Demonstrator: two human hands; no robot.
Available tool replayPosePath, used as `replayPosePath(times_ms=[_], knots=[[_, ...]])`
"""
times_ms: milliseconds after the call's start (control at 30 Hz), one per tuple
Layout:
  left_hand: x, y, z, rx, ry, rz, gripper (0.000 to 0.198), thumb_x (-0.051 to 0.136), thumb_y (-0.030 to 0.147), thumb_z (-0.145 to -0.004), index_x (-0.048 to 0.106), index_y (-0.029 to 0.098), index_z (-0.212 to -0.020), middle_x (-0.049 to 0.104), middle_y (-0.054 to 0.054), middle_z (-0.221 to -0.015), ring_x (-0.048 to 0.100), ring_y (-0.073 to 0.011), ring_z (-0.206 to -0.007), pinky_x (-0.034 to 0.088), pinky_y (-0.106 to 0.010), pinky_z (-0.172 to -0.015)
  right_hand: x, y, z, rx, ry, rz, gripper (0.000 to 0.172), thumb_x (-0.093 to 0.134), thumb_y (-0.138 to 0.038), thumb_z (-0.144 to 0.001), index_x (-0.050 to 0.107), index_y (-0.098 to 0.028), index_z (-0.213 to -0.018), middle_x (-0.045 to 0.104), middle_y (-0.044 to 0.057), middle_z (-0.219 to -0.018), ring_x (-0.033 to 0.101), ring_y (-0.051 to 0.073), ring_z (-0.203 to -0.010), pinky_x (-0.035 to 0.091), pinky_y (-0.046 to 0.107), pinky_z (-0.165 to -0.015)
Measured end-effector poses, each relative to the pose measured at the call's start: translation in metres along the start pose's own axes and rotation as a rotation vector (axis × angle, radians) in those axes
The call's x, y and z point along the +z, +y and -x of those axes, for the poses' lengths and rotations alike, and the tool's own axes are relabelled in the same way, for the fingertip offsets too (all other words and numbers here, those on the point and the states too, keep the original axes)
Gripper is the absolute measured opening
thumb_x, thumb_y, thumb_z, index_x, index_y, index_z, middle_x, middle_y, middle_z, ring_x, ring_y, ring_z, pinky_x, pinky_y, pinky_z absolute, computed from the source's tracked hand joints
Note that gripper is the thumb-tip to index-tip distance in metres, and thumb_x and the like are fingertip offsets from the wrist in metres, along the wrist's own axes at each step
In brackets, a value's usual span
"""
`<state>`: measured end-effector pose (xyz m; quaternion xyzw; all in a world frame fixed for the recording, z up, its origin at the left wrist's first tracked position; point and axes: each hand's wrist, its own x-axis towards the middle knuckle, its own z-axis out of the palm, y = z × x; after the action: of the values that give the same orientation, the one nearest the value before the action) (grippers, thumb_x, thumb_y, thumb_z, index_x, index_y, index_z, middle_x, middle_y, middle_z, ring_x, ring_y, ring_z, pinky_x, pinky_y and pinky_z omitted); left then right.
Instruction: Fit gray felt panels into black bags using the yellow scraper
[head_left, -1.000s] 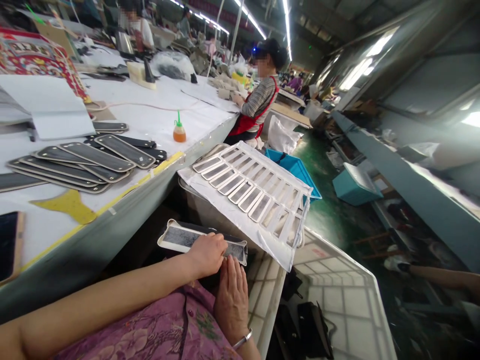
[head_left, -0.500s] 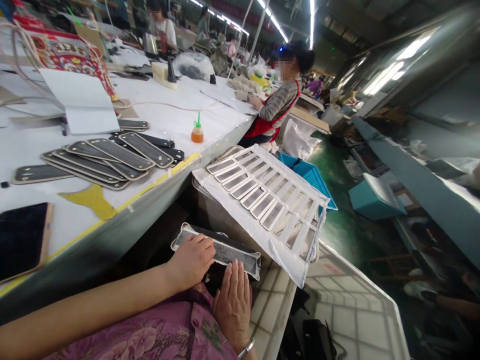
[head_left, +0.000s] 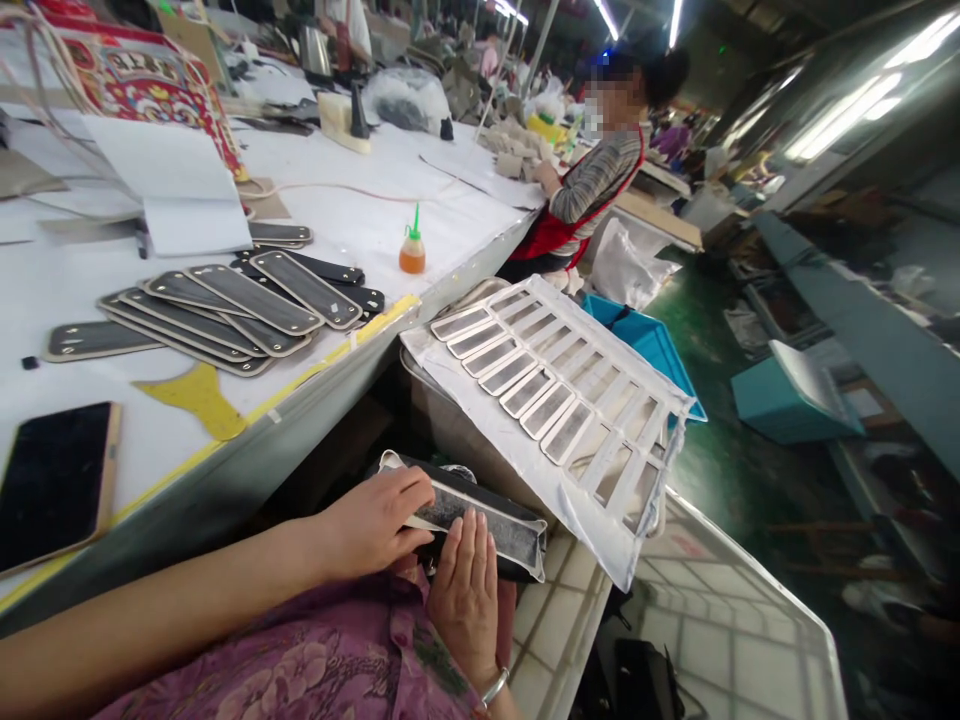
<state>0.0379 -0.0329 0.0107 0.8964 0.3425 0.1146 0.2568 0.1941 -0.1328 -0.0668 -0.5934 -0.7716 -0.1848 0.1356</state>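
A black bag-like piece (head_left: 504, 522) lies across my lap, its long grey panel facing up inside pale piping. My left hand (head_left: 375, 522) grips the near edge toward its left end, thumb below and fingers bent over the panel. Flat against the near side, my right hand (head_left: 466, 595) has its fingers stretched out together, the tips on the panel's edge. The underside of the piece is hidden. Just beyond it, a white sheet-covered rack (head_left: 517, 440) holds several small grey panels (head_left: 525, 390) with pale borders.
On the white table (head_left: 315, 205) at left are a stack of dark strips (head_left: 217, 315), a yellow scraper (head_left: 199, 400), a phone (head_left: 56, 480) and an oil bottle (head_left: 412, 250). A blue crate (head_left: 652, 350), a white bin (head_left: 735, 590) and a co-worker (head_left: 592, 190) are to the right.
My left hand has slid left along the piece, its thumb now spread to the near edge. My right hand stays flat beside it. The whole view has shifted slightly.
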Motion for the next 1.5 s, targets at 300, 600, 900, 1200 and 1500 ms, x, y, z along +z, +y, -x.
replayPosePath(times_ms=[300,600,900,1200,1500], knots=[[0.001,-0.016,0.007,0.041,0.041,-0.031,0.014,0.05,0.021,-0.085,0.057,0.016,-0.074,0.055,-0.002,-0.09,0.044,-0.0184,-0.088,0.036,-0.034,-0.082,-0.003,-0.008,-0.01,-0.037,-0.017,0.004,0.045,0.036,-0.028,-0.091,0.043,0.005,-0.122,0.038,0.03,-0.133,0.031,0.037,-0.127,0.044,0.046,-0.094],[-0.005,-0.011,0.011,-0.085,0.112,-0.148,0.006,0.052,0.021,-0.081,0.057,0.017,-0.082,0.057,-0.005,-0.091,0.047,-0.0235,-0.092,0.034,-0.043,-0.081,0.002,-0.022,-0.031,-0.067,-0.015,-0.052,0.039,0.033,-0.012,-0.089,0.043,0.003,-0.124,0.039,0.027,-0.134,0.029,0.035,-0.128,0.04,0.047,-0.097],[-0.015,-0.046,0.035,-0.013,0.234,-0.012,0.01,0.051,0.02,-0.082,0.057,0.018,-0.073,0.048,-0.006,-0.122,0.038,-0.0254,-0.118,0.032,-0.043,-0.097,0.003,-0.03,-0.043,-0.061,-0.08,-0.054,0.043,0.035,-0.017,-0.09,0.04,0.004,-0.126,0.034,0.028,-0.137,0.025,0.035,-0.13,0.039,0.047,-0.098],[-0.006,-0.048,0.033,-0.081,0.249,0.071,0.008,0.047,0.012,-0.079,0.05,0.017,-0.073,0.045,-0.009,-0.127,0.033,-0.0267,-0.124,0.035,-0.044,-0.098,0.004,-0.041,-0.066,-0.113,-0.073,-0.041,0.04,0.029,-0.011,-0.088,0.046,0.002,-0.122,0.044,0.026,-0.131,0.029,0.034,-0.128,0.04,0.044,-0.097],[-0.006,-0.051,0.046,-0.127,0.385,0.329,0.056,0.047,0.006,-0.072,0.033,0.018,-0.125,0.036,-0.013,-0.135,0.033,-0.0206,-0.128,0.033,-0.041,-0.105,0.018,-0.049,-0.082,-0.226,0.145,-0.108,0.05,0.028,-0.022,-0.089,0.035,0.001,-0.133,0.049,0.024,-0.126,0.038,0.034,-0.124,0.04,0.044,-0.092]])
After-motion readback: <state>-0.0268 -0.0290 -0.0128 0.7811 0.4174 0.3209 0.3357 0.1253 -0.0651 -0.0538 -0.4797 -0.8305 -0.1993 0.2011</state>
